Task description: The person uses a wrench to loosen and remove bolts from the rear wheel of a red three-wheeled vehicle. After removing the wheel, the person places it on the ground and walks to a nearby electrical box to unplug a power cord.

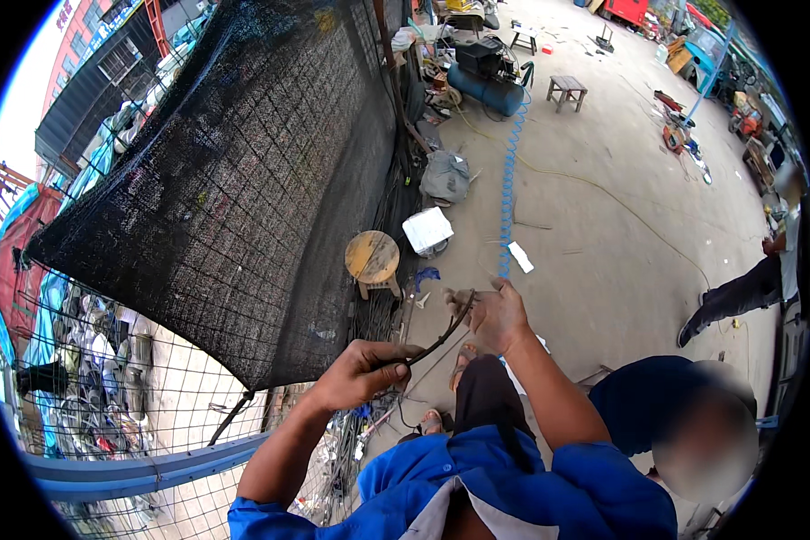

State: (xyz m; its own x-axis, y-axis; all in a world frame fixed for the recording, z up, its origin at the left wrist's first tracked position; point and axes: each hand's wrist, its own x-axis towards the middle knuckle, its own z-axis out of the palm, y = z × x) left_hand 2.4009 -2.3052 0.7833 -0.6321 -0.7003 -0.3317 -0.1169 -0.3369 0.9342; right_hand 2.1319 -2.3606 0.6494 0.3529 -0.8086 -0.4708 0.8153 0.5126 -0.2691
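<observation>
A dark, bendy length of what looks like cable or hose (443, 339) runs between my hands above my feet. My left hand (362, 373) is closed around its lower part. At the upper end my right hand (495, 317) has its fingers curled about the tip, partly hidden by the palm. Behind that hand a blue coiled air hose (510, 171) comes down the ground; whether it touches the hand cannot be made out. Left of me hangs a black shade net (234, 180) on a wire mesh fence, its lower corner tied with a black strip (232, 417).
A blue rail (153, 468) crosses the lower left. Ahead are a round wooden stool (372, 258), a white box (427, 231), an air compressor (486, 81) and a small square stool (567, 91). One person (666, 405) is close on my right; another (756, 283) stands farther right.
</observation>
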